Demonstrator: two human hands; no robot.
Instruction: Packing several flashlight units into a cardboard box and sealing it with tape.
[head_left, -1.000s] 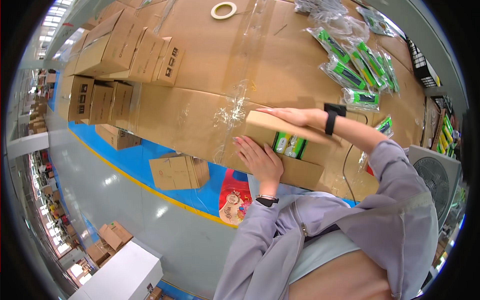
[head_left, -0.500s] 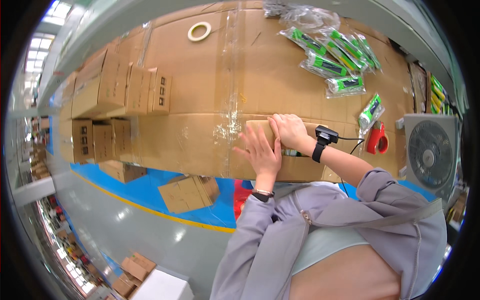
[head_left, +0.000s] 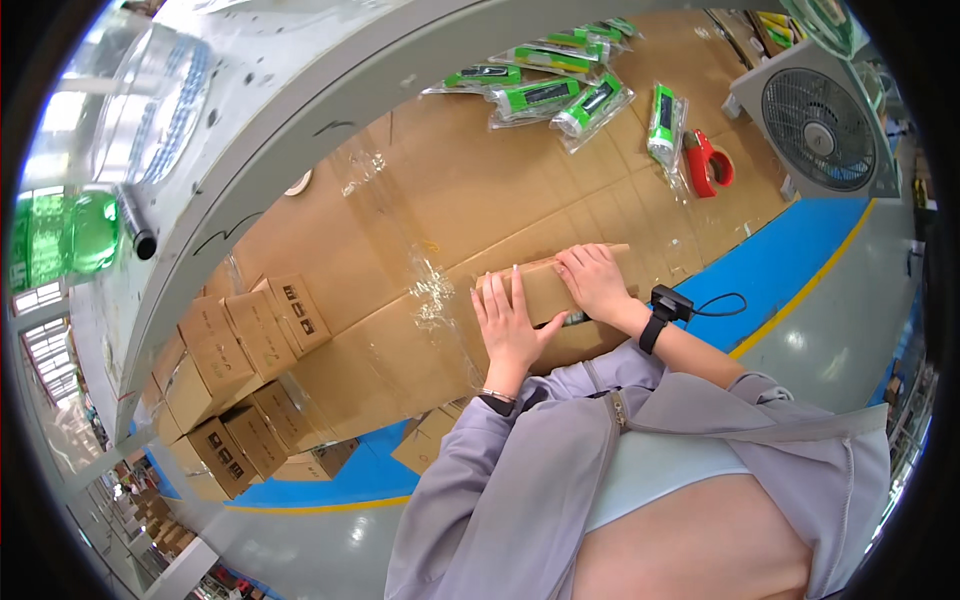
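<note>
Right now both my hands lie flat on a small box (head_left: pixel 545 290) at the near edge of the cardboard-covered table (head_left: pixel 480 200): my left hand (head_left: pixel 510 325) presses open-palmed on its left end, fingers spread, and my right hand (head_left: pixel 598 282) rests over its right end, fingers curled on the top flap, neither closed around it. Left of my left hand, crumpled clear tape (head_left: pixel 432 290) sticks to the table. Farther left sit stacked cartons (head_left: pixel 240 350). Beyond my right hand lie a red tape dispenser (head_left: pixel 708 165), green packets (head_left: pixel 570 95) and a fan (head_left: pixel 820 125).
</note>
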